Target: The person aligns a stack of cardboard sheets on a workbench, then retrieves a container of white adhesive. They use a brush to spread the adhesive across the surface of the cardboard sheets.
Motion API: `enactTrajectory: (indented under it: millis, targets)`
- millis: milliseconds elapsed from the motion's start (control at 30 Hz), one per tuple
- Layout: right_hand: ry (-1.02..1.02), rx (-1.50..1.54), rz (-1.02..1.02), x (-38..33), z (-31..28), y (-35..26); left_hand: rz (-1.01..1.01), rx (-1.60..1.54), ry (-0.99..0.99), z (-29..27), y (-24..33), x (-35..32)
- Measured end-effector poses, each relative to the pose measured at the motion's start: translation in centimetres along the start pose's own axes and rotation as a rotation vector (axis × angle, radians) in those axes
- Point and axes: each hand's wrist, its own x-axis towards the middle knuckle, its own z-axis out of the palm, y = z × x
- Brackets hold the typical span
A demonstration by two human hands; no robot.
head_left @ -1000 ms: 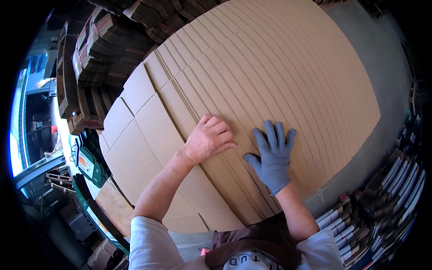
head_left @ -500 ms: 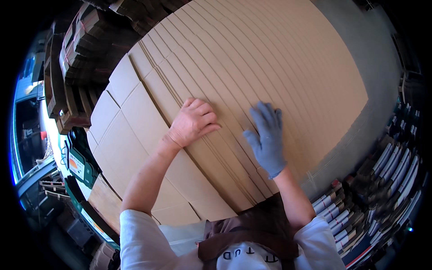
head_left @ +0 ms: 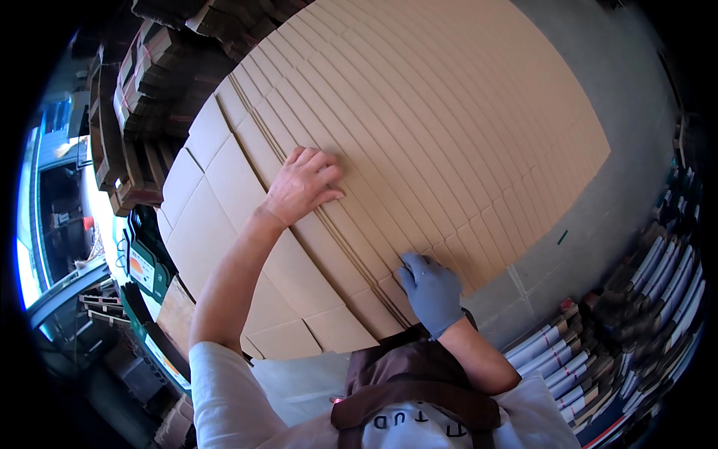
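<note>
Flat brown cardboard sheets (head_left: 419, 142), creased and slit like unfolded boxes, lie fanned out in overlapping rows before me. My bare left hand (head_left: 305, 183) is on the sheets left of the middle, its fingers curled down at the overlapping edges and its thumb pointing right. In a grey glove, my right hand (head_left: 432, 292) is at the near edge of the fan, its fingers bent over the sheet edges. Its fingertips are partly hidden against the cardboard. Left of my left hand, wider-spaced sheets (head_left: 247, 187) show their flaps and slits.
Wooden pallets (head_left: 134, 168) with strapped cardboard stacks (head_left: 149, 67) stand at the far left. Bundled flat stacks (head_left: 553, 352) line the lower right, beside the grey floor (head_left: 628, 97). Dark green printed cartons (head_left: 146, 262) sit at the left, close to the sheets.
My right hand has moved down toward me, from the middle of the fan to its near edge, and its fingers have bent. My left hand has shifted slightly left and away.
</note>
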Motion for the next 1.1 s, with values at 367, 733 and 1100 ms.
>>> enactTrajectory:
  millis: [367, 733, 1100]
  targets:
    - [0.016, 0.143, 0.207, -0.3, 2.1, -0.5, 0.164, -0.113, -0.142, -0.8, -1.6, 2.4]
    - [0.091, 0.127, 0.232, 0.0, 2.2, -1.2, 0.204, -0.194, -0.262, -1.3, -2.3, 3.6]
    - [0.096, -0.038, 0.155, 1.0, 2.5, -0.8, 0.122, -0.258, -0.285, -1.1, -2.1, 4.2]
